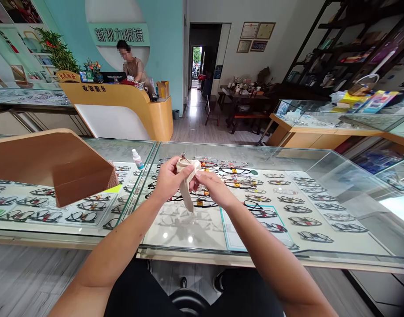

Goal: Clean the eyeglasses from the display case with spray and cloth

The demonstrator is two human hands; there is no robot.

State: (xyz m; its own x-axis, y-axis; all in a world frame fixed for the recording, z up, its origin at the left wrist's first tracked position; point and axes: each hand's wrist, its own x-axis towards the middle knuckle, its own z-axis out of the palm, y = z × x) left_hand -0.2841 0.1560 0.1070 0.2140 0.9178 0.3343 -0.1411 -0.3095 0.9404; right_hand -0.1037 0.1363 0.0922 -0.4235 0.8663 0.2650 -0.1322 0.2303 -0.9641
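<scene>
Above the glass display counter [185,237], my left hand [170,177] grips a beige cleaning cloth [186,198] bunched between thumb and fingers, one end hanging down. A small dark piece, perhaps part of an eyeglass frame, pokes out at the cloth's top; the rest is covered. My right hand [211,185] is closed at the cloth's right side, fingertips pinching its edge. Under the glass, below both hands, lie rows of eyeglasses [301,220]. A white spray bottle [137,159] stands on the counter left of my hands.
A brown tilted panel [50,158], seemingly a mirror's back, rises at the left. Beyond the counter, a person [134,66] is behind a yellow-and-white cashier desk [159,119]. More display cases [321,125] stand at right, and a dark wooden table [238,94] farther back.
</scene>
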